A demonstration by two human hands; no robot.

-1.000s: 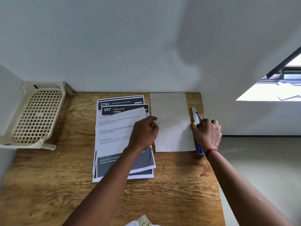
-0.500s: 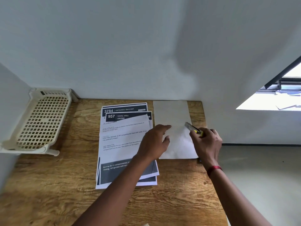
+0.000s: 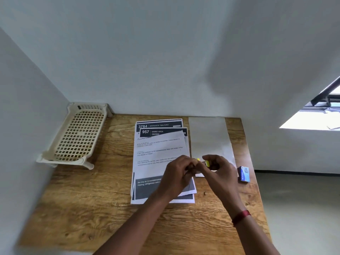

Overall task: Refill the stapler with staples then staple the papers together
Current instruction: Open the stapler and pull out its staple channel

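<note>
Between both hands we find the stapler (image 3: 205, 162) lying crosswise: right hand (image 3: 219, 173) grasping it, left hand (image 3: 177, 174) pinching its near end; staple box (image 3: 243, 174) lies rightward.

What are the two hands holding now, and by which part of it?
Both hands hold the small yellow stapler above the papers: right hand around its body, left hand at its other end. The exact finger placement cannot be told.

Both hands meet over the wooden table (image 3: 73, 208), the left hand (image 3: 177, 176) and right hand (image 3: 218, 170) closed together around a small yellow stapler (image 3: 207, 163). Left of the stapler lie the printed papers (image 3: 158, 159); behind it a blank sheet (image 3: 208, 137); right of it a blue box (image 3: 243, 174). A cream rack (image 3: 77, 137) stands far left.
</note>
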